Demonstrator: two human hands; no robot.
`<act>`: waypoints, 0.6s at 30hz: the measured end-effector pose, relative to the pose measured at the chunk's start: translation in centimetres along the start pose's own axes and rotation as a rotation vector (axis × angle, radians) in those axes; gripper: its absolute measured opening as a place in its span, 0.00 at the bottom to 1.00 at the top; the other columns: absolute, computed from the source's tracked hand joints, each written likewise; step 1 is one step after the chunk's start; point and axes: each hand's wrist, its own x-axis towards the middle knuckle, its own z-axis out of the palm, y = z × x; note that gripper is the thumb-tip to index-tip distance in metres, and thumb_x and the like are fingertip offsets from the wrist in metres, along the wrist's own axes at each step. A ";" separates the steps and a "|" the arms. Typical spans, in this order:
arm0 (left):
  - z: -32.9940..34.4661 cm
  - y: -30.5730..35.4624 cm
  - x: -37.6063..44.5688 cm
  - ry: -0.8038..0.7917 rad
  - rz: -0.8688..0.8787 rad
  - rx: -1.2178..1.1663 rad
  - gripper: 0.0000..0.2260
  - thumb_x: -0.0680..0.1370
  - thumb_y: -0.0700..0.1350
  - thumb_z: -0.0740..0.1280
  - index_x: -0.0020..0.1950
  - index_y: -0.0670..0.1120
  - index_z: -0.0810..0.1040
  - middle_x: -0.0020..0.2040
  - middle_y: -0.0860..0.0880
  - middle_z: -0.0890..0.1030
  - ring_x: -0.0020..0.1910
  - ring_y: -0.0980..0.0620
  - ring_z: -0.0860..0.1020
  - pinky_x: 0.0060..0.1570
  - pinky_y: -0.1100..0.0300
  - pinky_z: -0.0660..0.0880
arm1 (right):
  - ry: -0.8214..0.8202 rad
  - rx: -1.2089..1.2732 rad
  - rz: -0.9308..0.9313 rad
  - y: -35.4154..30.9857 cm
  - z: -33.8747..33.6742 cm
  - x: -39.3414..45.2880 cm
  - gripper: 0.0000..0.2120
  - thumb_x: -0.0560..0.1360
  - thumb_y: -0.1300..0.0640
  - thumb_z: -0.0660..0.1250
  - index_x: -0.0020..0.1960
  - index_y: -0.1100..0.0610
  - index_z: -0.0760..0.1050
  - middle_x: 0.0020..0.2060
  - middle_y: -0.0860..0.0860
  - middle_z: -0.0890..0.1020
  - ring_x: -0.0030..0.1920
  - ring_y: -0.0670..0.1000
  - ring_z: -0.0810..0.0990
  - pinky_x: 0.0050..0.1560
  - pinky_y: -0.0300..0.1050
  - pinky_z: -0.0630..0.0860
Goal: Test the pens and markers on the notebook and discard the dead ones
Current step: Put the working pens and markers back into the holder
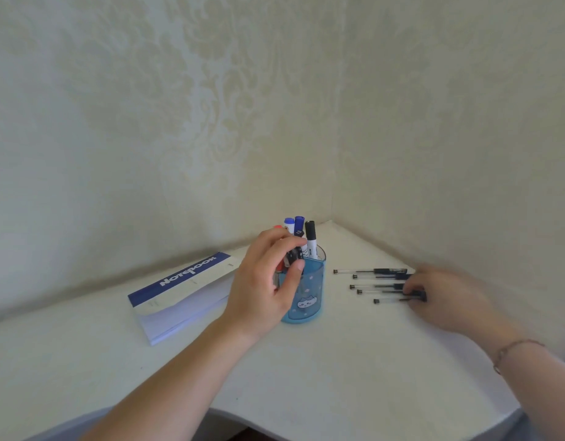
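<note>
On table: left hand [268,278] gripping markers [298,237] in blue cup [308,294]; right hand [440,297] pinching one pen [399,300]; notebook [182,288] lying closed, testing seemingly not begun

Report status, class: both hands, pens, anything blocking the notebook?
Left hand pinching markers in blue translucent pen cup. Right hand, blurred, on clear gel pens lying on white desk; grip unclear. Blue-and-white notebook closed, unobstructed.

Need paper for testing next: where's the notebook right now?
In the head view the notebook lies closed on the white table, left of the blue pen holder, behind the left hand.
</note>
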 end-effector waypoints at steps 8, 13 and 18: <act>-0.2 0.0 0.2 -0.008 -0.035 -0.037 0.10 0.77 0.35 0.67 0.58 0.43 0.79 0.57 0.49 0.75 0.47 0.62 0.74 0.50 0.71 0.69 | 0.375 0.057 -0.344 -3.0 -2.0 0.1 0.08 0.78 0.53 0.57 0.50 0.45 0.75 0.42 0.42 0.81 0.46 0.54 0.77 0.48 0.47 0.68; -0.3 -0.1 0.2 -0.025 -0.037 -0.050 0.10 0.78 0.36 0.67 0.59 0.43 0.78 0.59 0.49 0.75 0.51 0.56 0.76 0.50 0.67 0.71 | 0.833 -0.205 -0.607 -7.4 -7.1 0.7 0.11 0.73 0.59 0.67 0.47 0.43 0.81 0.38 0.44 0.80 0.39 0.55 0.75 0.62 0.63 0.63; -0.3 0.0 0.1 -0.016 -0.033 -0.049 0.11 0.78 0.36 0.67 0.60 0.43 0.77 0.60 0.49 0.75 0.55 0.54 0.75 0.53 0.65 0.72 | 0.713 -0.312 -1.009 -11.2 -8.1 1.8 0.15 0.67 0.66 0.69 0.48 0.49 0.81 0.41 0.48 0.80 0.44 0.57 0.76 0.53 0.55 0.73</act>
